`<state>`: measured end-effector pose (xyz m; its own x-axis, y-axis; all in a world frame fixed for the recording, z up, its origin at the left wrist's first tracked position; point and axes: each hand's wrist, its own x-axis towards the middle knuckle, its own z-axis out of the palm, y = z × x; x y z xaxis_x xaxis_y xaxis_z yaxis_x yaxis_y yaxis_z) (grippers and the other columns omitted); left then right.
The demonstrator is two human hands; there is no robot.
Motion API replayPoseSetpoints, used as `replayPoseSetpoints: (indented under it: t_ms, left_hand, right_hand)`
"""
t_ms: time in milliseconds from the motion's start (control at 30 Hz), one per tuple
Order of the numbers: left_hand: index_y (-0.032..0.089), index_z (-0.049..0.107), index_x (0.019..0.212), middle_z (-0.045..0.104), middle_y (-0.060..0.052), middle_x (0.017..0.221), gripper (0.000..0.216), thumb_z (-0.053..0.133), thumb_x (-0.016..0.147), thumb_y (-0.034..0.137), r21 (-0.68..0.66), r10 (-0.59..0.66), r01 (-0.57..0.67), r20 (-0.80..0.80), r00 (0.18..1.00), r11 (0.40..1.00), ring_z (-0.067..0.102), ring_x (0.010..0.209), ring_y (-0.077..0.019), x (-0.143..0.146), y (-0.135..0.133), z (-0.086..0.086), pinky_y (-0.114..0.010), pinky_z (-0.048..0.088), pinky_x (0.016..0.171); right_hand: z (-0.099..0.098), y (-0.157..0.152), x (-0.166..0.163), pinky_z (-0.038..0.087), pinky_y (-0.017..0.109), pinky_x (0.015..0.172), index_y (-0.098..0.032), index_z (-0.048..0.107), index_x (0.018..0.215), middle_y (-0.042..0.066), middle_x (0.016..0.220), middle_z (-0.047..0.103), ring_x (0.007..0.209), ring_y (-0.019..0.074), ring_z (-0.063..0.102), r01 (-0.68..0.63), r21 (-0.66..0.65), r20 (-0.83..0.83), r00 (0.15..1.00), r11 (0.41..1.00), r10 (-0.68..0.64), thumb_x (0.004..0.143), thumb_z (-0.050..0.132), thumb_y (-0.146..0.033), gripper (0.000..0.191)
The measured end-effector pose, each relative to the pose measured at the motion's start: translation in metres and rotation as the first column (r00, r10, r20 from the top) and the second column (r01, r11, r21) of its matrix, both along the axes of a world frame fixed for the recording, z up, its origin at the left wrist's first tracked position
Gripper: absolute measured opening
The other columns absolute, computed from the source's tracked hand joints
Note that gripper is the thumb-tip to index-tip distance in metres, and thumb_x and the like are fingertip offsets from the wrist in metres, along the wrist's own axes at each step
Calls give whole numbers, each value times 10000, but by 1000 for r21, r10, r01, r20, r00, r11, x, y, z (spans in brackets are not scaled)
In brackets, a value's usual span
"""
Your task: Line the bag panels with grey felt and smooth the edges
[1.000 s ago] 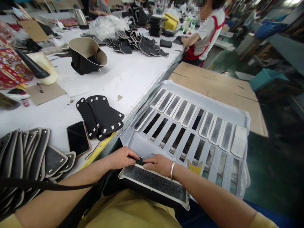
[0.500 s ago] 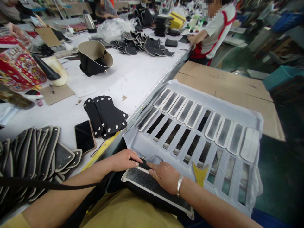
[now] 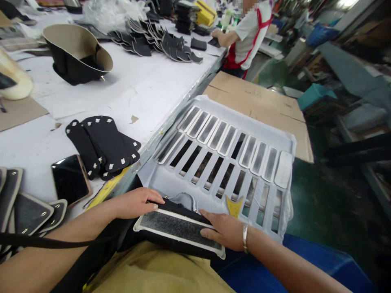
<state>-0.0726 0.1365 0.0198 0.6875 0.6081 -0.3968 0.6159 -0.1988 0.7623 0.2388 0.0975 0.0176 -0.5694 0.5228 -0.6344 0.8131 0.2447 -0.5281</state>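
Observation:
On my lap lies a black bag-like piece (image 3: 152, 235) with a long grey panel (image 3: 180, 228) framed by a pale raised edge. My left hand (image 3: 143, 202) is closed on the piece's black far edge at the left end, fingers over it and thumb on the near side. Toward the right end, my right hand (image 3: 224, 230) grips the same edge, its thumb against the panel. Small metal fittings show along the far edge. Just beyond is a grey slotted tray (image 3: 195, 183) holding several white-rimmed grey panels (image 3: 227, 140) and a yellow notched piece (image 3: 234, 206).
On the white table (image 3: 122, 93) at left are black tabbed pieces (image 3: 105, 140), a phone (image 3: 69, 179), pale-edged pieces (image 3: 30, 211) and a black bucket-shaped bag part (image 3: 73, 55). Cardboard (image 3: 256, 101) lies behind the tray. A person (image 3: 247, 38) works at the far table edge.
My right hand has slid rightward along the black edge, away from my left hand, which keeps its hold. The camera view has swung to the right.

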Motion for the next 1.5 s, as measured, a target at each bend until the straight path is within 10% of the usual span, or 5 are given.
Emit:
replayPoseSetpoints:
  t_ms: [333, 700, 1033, 1267, 1500]
  left_hand:
    - [182, 698, 945, 686, -45, 964, 249, 477, 866, 267, 222, -232, 232, -29, 972, 947, 606, 915, -188, 61, -3, -14, -244, 405, 847]
    - [194, 710, 802, 705, -37, 876, 199, 512, 794, 168, 205, -249, 243, 0, 969, 948, 630, 844, -183, 67, -4, -6, -229, 426, 792]
    - [211, 725, 944, 719, -12, 954, 223, 555, 801, 234, -30, -152, 156, 99, 983, 987, 644, 886, -157, 45, 4, -12, -185, 436, 797]
    - [198, 711, 1002, 691, -38, 1059, 274, 559, 799, 303, -152, -56, 60, 35, 998, 987, 630, 977, -181, 13, 7, -8, -218, 439, 875]
    - [250, 684, 1063, 661, 1, 1128, 298, 531, 820, 330, -209, -54, 58, 23, 998, 976, 608, 1025, -196, 3, 11, -9, -243, 427, 913]
  right_hand:
    - [-18, -31, 14, 419, 289, 991, -196, 629, 1155, 43, 1172, 631, 1091, 165, 566, 405, 92, -385, 857, 910, -343, 909, 442, -356, 348]
    - [-11, -7, -34, 409, 294, 980, -175, 594, 1169, 59, 1191, 616, 1101, 175, 556, 114, 159, -328, 943, 981, -56, 936, 362, -289, 348]
    - [-2, -8, -50, 469, 328, 812, -141, 602, 1043, 105, 1008, 657, 898, 219, 621, -154, 422, -55, 979, 893, 195, 951, 311, -271, 332]
    - [0, -22, 7, 423, 391, 955, -147, 589, 1164, 121, 1186, 610, 1066, 245, 576, 31, 303, -97, 995, 953, -1, 946, 314, -277, 374]
    - [-11, -5, 38, 475, 315, 890, -180, 661, 1115, 39, 1071, 680, 973, 205, 622, 322, -266, -290, 872, 909, -394, 901, 377, -449, 446]
